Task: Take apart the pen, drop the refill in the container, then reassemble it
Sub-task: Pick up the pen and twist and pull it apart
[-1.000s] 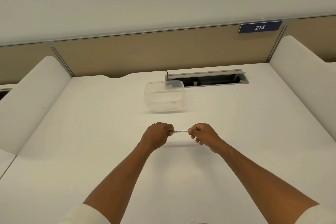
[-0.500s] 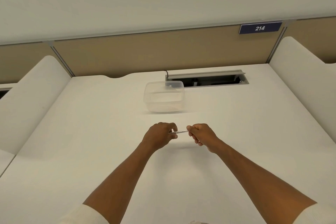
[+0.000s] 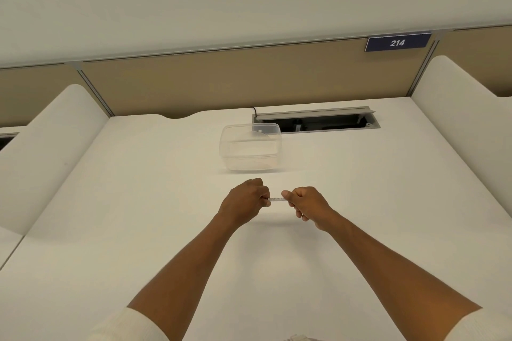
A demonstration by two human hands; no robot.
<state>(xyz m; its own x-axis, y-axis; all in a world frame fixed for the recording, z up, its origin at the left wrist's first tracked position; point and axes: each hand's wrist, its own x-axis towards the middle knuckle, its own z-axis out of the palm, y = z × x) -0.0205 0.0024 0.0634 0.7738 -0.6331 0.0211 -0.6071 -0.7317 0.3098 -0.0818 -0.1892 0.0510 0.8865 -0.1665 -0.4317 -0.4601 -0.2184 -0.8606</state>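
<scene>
Your left hand (image 3: 245, 202) and right hand (image 3: 306, 203) each curl tight around one end of the pen (image 3: 275, 199), held level above the white desk (image 3: 138, 216). Beyond your fingers stands the clear container (image 3: 250, 151); behind it, a cable tray (image 3: 315, 120) and tan partition (image 3: 221, 80).

The pen (image 3: 276, 199) is lying level and crosswise above the white desk, showing only a short white stretch with small dark print, while both its ends are hiding inside 2 closed fists. The container (image 3: 250, 147) is sitting upright and open on the desk beyond the pen, well apart from it; it is a clear, rounded-corner plastic tub, and nothing is showing inside it.
</scene>
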